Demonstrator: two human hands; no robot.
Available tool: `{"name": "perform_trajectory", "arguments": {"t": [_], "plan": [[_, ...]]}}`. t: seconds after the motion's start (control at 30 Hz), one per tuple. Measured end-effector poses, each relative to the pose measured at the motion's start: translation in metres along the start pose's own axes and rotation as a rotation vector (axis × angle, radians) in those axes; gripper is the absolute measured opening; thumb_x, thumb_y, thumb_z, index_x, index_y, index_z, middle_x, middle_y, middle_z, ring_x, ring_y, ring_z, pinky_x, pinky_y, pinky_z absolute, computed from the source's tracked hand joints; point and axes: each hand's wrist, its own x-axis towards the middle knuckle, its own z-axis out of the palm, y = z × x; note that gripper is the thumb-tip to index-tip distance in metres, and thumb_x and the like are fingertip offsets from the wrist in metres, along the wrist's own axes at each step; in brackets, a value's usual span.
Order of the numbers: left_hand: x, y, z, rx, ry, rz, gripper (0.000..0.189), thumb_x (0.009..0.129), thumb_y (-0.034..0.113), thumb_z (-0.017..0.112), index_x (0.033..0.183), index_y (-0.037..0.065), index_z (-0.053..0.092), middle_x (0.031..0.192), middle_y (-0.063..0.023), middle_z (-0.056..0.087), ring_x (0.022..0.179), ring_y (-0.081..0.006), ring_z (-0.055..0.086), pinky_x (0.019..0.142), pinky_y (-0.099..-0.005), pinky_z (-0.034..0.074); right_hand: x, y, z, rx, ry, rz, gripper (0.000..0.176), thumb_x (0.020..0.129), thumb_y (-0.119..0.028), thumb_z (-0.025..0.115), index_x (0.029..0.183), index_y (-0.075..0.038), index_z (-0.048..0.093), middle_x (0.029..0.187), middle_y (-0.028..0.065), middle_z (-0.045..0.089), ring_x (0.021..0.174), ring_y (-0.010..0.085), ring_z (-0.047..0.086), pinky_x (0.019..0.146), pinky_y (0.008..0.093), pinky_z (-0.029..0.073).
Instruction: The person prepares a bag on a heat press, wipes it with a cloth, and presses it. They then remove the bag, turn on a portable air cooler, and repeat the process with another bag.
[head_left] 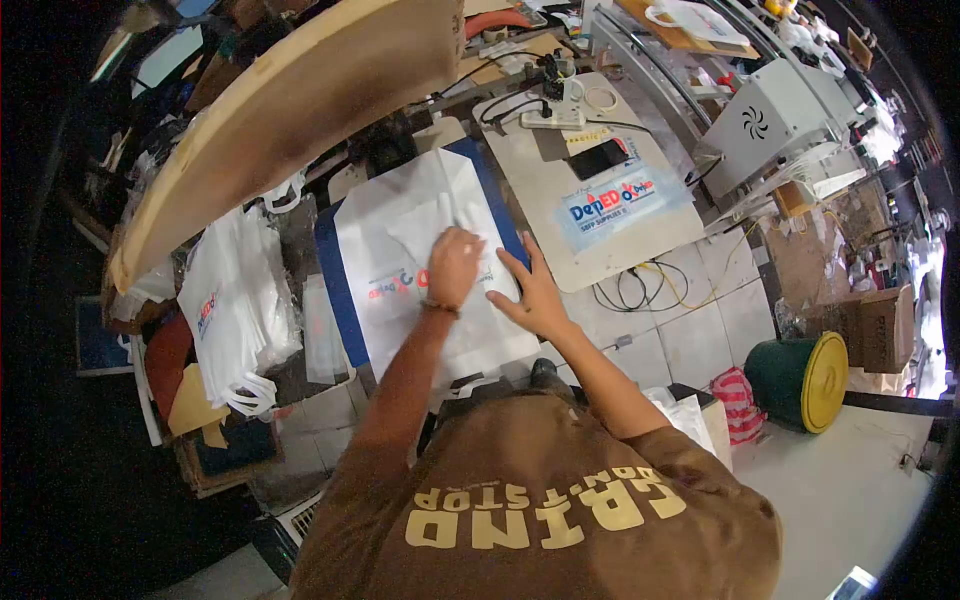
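A flat white sheet or bag (480, 335) with red and blue print lies on a dark blue board (340, 290) in front of me. My left hand (455, 265) presses down on the middle of it with curled fingers. Beside those fingers is a folded white piece (415, 228). What the left fingers grip, if anything, is hidden and slightly blurred. Along the right edge of the white material, my right hand (533, 292) lies with thumb and fingers spread. Part of the print is covered by my left hand and forearm.
White printed bags (235, 290) hang at left below a large curved wooden panel (290, 120). On the right table are a printed plastic sheet (615, 210), a dark phone (598, 158) and a power strip (552, 120). Cables (645, 290) trail beside it. A green bin (785, 380) stands farther right.
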Motion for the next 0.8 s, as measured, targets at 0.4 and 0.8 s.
{"name": "perform_trajectory", "arguments": {"t": [0.4, 0.8], "plan": [[0.01, -0.001, 0.005, 0.049, 0.049, -0.042, 0.011, 0.086, 0.008, 0.069, 0.08, 0.002, 0.062, 0.082, -0.0156, 0.06, 0.082, -0.0385, 0.06, 0.075, -0.0474, 0.048, 0.001, -0.005, 0.001, 0.009, 0.004, 0.038, 0.074, 0.079, -0.038, 0.082, 0.142, -0.011, 0.055, 0.155, 0.0321, 0.031, 0.136, 0.0502, 0.042, 0.112, 0.0514, 0.039], [-0.031, -0.016, -0.025, 0.002, 0.059, -0.051, 0.008, 0.087, 0.005, 0.066, 0.081, 0.002, 0.061, 0.082, -0.0166, 0.058, 0.08, -0.0376, 0.057, 0.074, -0.0464, 0.047, 0.001, -0.005, -0.003, 0.107, -0.044, 0.072, 0.077, 0.075, -0.033, 0.084, 0.143, -0.013, 0.054, 0.158, 0.0272, 0.03, 0.145, 0.0452, 0.033, 0.116, 0.05, 0.035]]}}
